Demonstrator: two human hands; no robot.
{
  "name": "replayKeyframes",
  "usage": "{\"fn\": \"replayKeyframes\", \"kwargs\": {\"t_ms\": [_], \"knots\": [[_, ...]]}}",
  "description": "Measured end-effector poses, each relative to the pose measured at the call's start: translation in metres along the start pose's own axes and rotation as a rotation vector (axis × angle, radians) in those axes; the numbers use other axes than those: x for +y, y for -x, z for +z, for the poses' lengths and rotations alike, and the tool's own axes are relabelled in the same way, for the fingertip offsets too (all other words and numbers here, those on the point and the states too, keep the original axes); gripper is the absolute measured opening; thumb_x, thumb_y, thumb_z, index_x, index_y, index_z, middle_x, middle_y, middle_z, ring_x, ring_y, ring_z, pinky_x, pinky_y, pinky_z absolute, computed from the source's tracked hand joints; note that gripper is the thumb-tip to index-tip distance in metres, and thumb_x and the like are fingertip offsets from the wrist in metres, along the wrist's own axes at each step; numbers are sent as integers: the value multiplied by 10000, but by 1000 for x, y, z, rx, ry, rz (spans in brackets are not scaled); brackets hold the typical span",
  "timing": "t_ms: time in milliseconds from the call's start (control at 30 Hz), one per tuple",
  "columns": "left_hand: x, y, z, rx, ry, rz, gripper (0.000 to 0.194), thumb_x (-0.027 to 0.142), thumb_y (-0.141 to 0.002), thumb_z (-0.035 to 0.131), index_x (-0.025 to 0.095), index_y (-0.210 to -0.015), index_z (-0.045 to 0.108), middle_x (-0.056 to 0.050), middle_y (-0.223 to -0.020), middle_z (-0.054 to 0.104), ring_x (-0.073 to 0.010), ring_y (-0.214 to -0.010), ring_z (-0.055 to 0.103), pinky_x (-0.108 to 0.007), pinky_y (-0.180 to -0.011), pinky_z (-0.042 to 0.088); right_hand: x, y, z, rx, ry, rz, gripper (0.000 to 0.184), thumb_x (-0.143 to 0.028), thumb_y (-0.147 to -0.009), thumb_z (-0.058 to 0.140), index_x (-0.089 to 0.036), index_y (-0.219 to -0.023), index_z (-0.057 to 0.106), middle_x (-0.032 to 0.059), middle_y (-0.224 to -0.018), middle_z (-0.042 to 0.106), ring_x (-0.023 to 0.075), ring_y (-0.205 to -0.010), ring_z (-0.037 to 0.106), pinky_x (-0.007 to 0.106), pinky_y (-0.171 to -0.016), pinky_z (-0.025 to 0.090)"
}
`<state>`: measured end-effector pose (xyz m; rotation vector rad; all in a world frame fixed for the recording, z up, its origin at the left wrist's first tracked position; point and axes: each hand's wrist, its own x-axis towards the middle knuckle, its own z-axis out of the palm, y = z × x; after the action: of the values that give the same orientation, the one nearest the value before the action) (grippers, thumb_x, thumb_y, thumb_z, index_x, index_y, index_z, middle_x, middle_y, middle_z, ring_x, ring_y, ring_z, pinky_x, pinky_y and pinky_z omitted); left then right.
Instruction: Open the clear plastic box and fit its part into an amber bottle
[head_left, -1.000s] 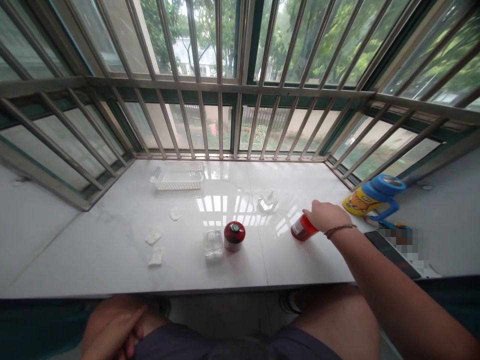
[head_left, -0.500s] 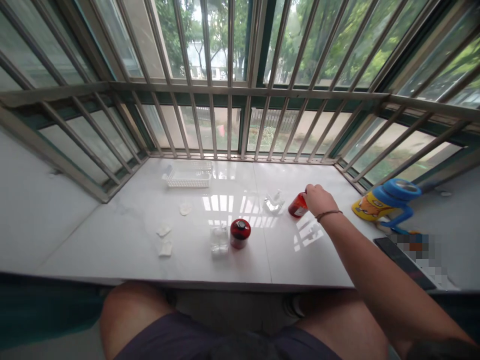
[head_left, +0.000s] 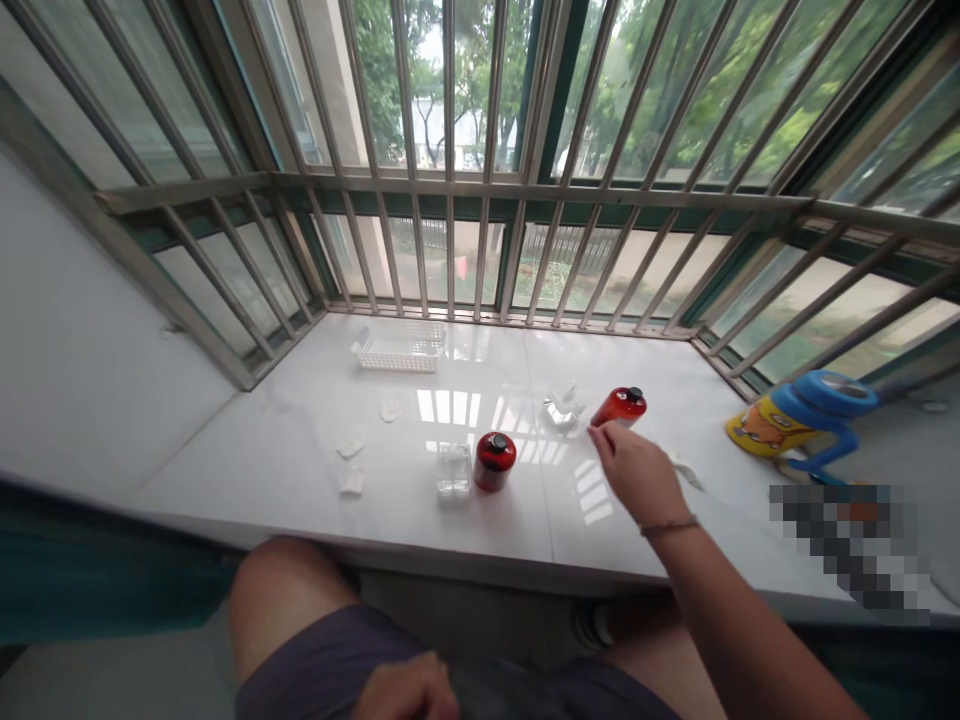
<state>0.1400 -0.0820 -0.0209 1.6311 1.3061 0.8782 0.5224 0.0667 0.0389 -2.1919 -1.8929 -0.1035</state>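
My right hand (head_left: 634, 468) is closed, thumb and fingertips pinched together just in front of a red bottle (head_left: 624, 406) with a black cap. Whatever sits in that pinch, if anything, is too small to make out. A crumpled clear and silvery wrapper (head_left: 564, 410) lies to the left of the fingertips. Low in the view, my left hand (head_left: 409, 690) is curled closed over my lap, its inside hidden. A second red bottle (head_left: 495, 463) with a black top stands upright in the middle, beside a clear square container (head_left: 454, 470).
Small white pads (head_left: 351, 444) lie on the left of the white ledge (head_left: 285, 480). At the back is a white plastic basket (head_left: 397, 358). A white strip (head_left: 686, 470) lies right of my right hand, near a blue and yellow drinking bottle (head_left: 802, 412). Metal bars (head_left: 450, 250) line the window.
My right hand has left the top of the right red bottle and come nearer, in front of it. My left hand has come into view at the bottom. The camera view has shifted slightly.
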Motion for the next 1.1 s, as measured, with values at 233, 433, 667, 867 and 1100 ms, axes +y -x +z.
{"fn": "replayKeyframes", "kwargs": {"t_ms": [233, 433, 667, 867, 1100], "knots": [[42, -106, 37, 177, -195, 451, 353, 370, -990, 682, 277, -1330, 679, -141, -1362, 719, -344, -1303, 679, -543, -1107, 584, -8, 90, 53, 75, -434, -38, 428, -543, -1119, 400, -259, -933, 661, 56, -874, 763, 256, -785, 740, 361, -716, 518], [40, -197, 61, 158, -234, 479, 803, 355, -902, 815, 264, -1600, 428, -169, -1643, 512, -390, -1554, 465, -638, -1259, 438, -9, 123, 70, 172, -660, -47, 322, -536, -1078, 512, -306, -1020, 730, 42, -929, 780, 264, -790, 762, 395, -716, 626], [23, -212, 103, 145, -112, 409, 509, 271, -958, 701, 253, -1445, 555, -143, -1427, 669, -321, -1367, 642, -568, -1178, 521, -33, 119, 58, 206, -767, -101, 211, -423, -1075, 561, -300, -1020, 722, 19, -892, 708, 210, -709, 675, 354, -683, 594], [21, -189, 120, 113, -9, 439, 412, 257, -957, 696, 275, -1355, 591, -120, -1413, 651, -301, -1370, 619, -540, -1195, 499, -54, 87, 51, 348, -843, -92, 216, -398, -1049, 607, -275, -1209, 683, 93, -1149, 713, 278, -1046, 701, 439, -877, 625], [18, -192, 120, 72, 48, 453, 372, 229, -946, 686, 252, -1306, 595, -129, -1392, 630, -302, -1303, 627, -510, -1118, 533, -87, 41, 42, 327, -930, -200, 404, -363, -1005, 668, -237, -1383, 605, 136, -1396, 655, 293, -1357, 603, 497, -1147, 528]]}}
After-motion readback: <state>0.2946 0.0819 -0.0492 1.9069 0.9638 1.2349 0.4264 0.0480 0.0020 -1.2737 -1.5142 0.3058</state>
